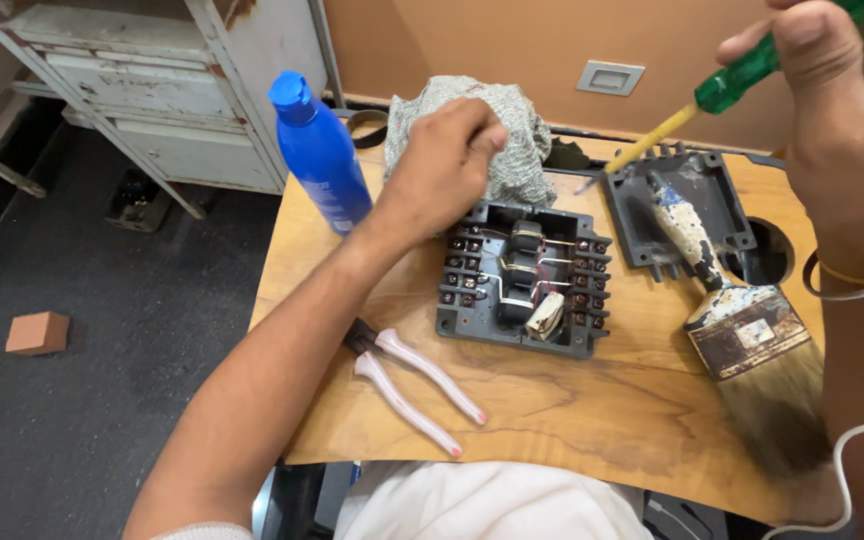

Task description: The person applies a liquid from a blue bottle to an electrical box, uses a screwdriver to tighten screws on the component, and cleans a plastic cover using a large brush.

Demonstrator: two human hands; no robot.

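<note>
The left hand [444,160] hovers over the far left corner of a dark grey open electrical box [524,278], its fingers curled together with the tips pinched; whether something tiny sits between them cannot be told. The box lies near the middle of a light wooden table [552,410], showing rows of screw terminals on both sides, thin wires and a dark block in the centre. The right hand [837,95] is raised at the far right, clamped around a screwdriver [687,108] with a green see-through handle and a yellow shaft, whose tip points down and left toward the gap between the box and the box's grey cover [687,215], which lies upturned just to the right. A worn paintbrush [737,320] with a paint-crusted handle rests across that cover, bristles toward the near right edge. Near left of the box lie pliers [407,380] with pale pink grips, partly under the left forearm. A blue plastic bottle [320,150] stands at the table's far left, and a crumpled grey-green cloth [527,140] sits just beyond the box. On the dark floor at left lies a small brown block [37,332], and a scuffed white metal cabinet [172,90] stands farther back
</note>
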